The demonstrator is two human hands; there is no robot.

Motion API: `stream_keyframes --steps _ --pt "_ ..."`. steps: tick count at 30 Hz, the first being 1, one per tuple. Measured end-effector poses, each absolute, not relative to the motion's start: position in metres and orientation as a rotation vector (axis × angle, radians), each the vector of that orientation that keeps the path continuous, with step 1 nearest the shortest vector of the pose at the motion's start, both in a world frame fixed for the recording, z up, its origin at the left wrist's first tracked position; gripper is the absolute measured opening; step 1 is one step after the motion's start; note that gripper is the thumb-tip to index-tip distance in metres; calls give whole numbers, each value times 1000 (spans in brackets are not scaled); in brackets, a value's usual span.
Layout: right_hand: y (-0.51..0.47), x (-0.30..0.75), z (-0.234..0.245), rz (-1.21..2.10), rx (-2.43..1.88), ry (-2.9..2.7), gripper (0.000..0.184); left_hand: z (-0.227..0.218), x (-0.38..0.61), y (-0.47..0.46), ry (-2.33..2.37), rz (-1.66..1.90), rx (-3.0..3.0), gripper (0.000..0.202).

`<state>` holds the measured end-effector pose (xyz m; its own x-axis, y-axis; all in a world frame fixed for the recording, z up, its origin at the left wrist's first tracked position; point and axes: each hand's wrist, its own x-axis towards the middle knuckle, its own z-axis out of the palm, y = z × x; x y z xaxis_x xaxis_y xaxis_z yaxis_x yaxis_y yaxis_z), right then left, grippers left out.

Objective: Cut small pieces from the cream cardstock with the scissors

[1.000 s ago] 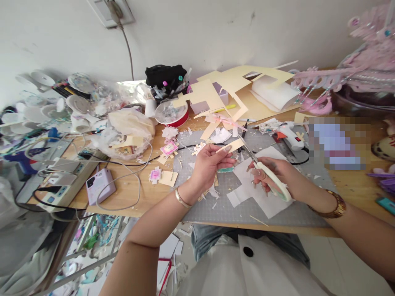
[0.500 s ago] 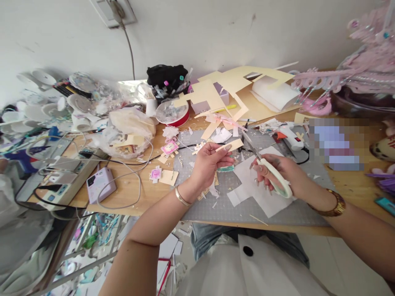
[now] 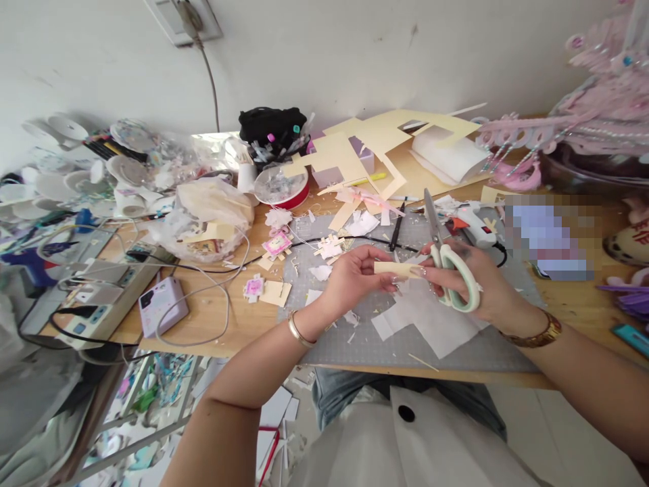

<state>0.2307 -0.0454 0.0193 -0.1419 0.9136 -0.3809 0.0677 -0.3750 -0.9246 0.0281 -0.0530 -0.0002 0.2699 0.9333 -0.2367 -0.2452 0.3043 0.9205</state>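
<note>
Cream card strip: in the head view, the strip [image 3: 393, 268] lies right of the frame's centre, raised between both hands; the step looks like handling it between cuts.
Scissors: the pale-handled scissors [image 3: 435, 233] point to the top of the frame, blades apparently together and away from the strip; any further cut would call for turning them back and re-gripping the handles.
Left hand: the hand [image 3: 357, 274] is nearly closed, thumb and fingers pinching the strip's left end; the forearm slants up from the bottom, left of centre.
Right hand: the hand [image 3: 484, 287] is half curled, keeping the scissors while its fingertips meet the strip's right end; how firmly they pinch I cannot tell. Its forearm enters from the lower right.
White paper: the sheet [image 3: 441, 331] lies below the right hand, right of centre.
Cutting mat: the grey mat [image 3: 355, 352] spreads beneath both hands.
Glue gun: the white gun [image 3: 476, 226] lies right of the scissor blades.
</note>
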Motion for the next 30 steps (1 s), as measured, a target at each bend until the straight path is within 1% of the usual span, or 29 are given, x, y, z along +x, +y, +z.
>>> stream_keyframes --steps 4,10,17,21,26,28,30 --pt "-47 230 14 1531 -1415 -1134 53 -1 29 -53 942 1033 821 49" --pt "-56 223 16 1527 -1350 -1089 52 -5 33 -54 917 947 903 41" --pt "-59 227 10 1508 -1361 -1277 48 -5 32 -59 997 983 1141 40" --pt "-58 228 10 1611 -1325 -1289 49 -4 32 -58 1010 1004 1119 43" --pt "-60 231 15 1805 -1297 -1301 58 2 29 -55 1087 1146 1035 42" --pt "-62 233 17 1812 -1220 -1384 60 5 27 -54 1088 1193 1019 42" --pt "-64 235 17 1793 -1162 -1484 57 6 27 -55 1072 1226 1012 41"
